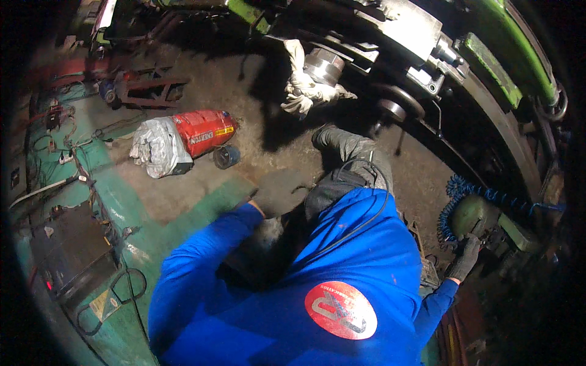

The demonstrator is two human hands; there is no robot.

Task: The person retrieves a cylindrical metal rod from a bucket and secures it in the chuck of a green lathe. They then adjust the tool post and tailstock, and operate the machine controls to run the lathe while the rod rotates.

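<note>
My left hand (281, 192), in a dark grey glove, hangs in front of my left side above the floor. Its fingers are dim and blurred, so I cannot make out whether it holds anything. My right hand (466, 257), also gloved, reaches out to the right. Its fingers close around something narrow and dark beside a rounded green machine part (473, 216); what that is I cannot make out. A blue coiled hose (448, 210) loops around the green part.
Ahead stands a green lathe-like machine (513, 36) with a metal chuck (325, 66), a white cloth (300, 85) hanging by it, and a handwheel (397, 100). Leftward on the floor lie a red and white sack (204, 131), a small dark can (226, 157), cables (85, 177) and a dark metal plate (70, 247).
</note>
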